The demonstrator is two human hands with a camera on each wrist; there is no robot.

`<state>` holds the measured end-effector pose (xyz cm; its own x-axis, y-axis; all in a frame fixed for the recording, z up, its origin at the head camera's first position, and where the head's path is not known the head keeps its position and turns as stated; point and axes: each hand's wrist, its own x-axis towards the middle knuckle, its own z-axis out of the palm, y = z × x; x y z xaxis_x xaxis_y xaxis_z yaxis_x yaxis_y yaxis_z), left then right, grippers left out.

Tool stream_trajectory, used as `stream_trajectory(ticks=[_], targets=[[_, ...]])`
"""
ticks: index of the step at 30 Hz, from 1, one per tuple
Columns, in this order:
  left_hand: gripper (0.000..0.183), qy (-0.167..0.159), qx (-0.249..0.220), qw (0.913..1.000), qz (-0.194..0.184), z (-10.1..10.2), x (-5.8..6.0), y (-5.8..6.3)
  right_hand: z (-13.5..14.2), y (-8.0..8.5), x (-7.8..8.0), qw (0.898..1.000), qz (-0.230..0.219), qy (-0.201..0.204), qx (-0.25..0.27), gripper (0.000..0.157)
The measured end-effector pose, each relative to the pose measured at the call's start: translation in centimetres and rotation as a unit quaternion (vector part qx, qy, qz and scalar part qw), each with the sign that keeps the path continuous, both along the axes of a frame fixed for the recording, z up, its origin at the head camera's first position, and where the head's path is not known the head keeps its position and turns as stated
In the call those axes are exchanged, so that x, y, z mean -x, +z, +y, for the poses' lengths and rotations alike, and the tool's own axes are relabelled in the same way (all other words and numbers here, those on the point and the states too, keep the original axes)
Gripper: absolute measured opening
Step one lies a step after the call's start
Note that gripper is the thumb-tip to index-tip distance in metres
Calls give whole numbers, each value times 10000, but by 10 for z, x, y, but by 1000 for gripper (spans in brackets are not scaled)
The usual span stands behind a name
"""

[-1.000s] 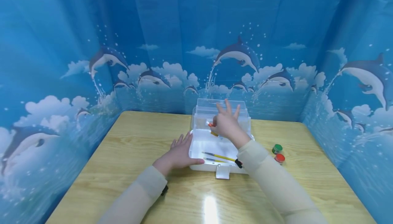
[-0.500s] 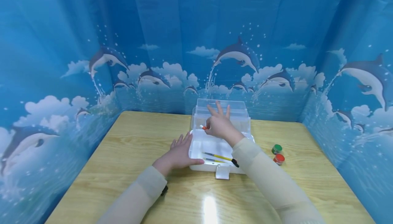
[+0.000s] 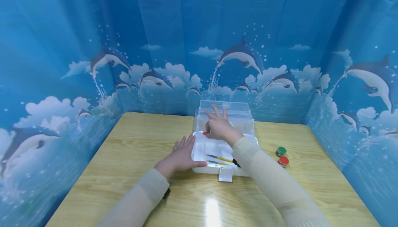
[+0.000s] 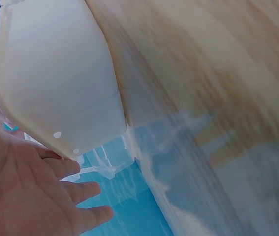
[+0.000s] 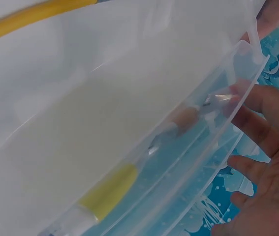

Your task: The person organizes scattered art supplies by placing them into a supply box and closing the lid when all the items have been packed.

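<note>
A white plastic case (image 3: 214, 147) with a clear lid (image 3: 227, 106) stands open on the table. My left hand (image 3: 181, 154) rests against its left side, thumb along the front rim and fingers stretched out by the outer wall (image 4: 55, 73). Over the back of the case, my right hand (image 3: 219, 126) pinches a small orange paint tube (image 5: 186, 120) with thumb and forefinger, its other fingers raised. Only a bit of the tube shows in the head view. In the right wrist view, a yellow paint tube (image 5: 110, 191) lies in line with it along the back wall.
Two yellow-handled paintbrushes (image 3: 220, 158) lie along the front inside the case. A front latch (image 3: 225, 175) hangs down. Green-lidded (image 3: 281, 151) and red-lidded (image 3: 283, 161) paint jars stand on the wooden table (image 3: 149, 137) to the right. A dolphin-print curtain (image 3: 174, 40) encloses the table.
My right hand has shifted left and lowered slightly with the orange paint tube, and the tube's white cap has gone from clear view. My left hand has not moved.
</note>
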<state>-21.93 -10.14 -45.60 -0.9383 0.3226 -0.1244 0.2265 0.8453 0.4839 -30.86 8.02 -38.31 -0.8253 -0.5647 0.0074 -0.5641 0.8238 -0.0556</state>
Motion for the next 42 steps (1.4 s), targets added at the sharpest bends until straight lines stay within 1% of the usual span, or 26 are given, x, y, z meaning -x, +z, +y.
stream_trajectory(ticks=[6,14,17,22,27,35,42], targets=[[119,26,-15,10000,-48,1,0,2,-2,4,0,9995,-255,19,-212,11],[121,86,40,9999,-81,1,1,-1,-4,8,0,9975,-452,110,-538,5],[122,87,34,9999,-78,1,1,-1,-3,8,0,9972,-515,99,-533,5],[121,58,35,10000,-53,1,1,-1,-1,7,0,9975,-595,17,-369,3],[121,76,-7,9999,-91,2,0,1,3,9,-1,9985,-501,-29,-227,4],[119,73,-79,9999,-61,2,-2,6,12,21,-6,9995,-298,-41,63,9],[120,74,-70,9999,-55,2,-3,7,22,28,-10,9997,-127,-33,188,10]])
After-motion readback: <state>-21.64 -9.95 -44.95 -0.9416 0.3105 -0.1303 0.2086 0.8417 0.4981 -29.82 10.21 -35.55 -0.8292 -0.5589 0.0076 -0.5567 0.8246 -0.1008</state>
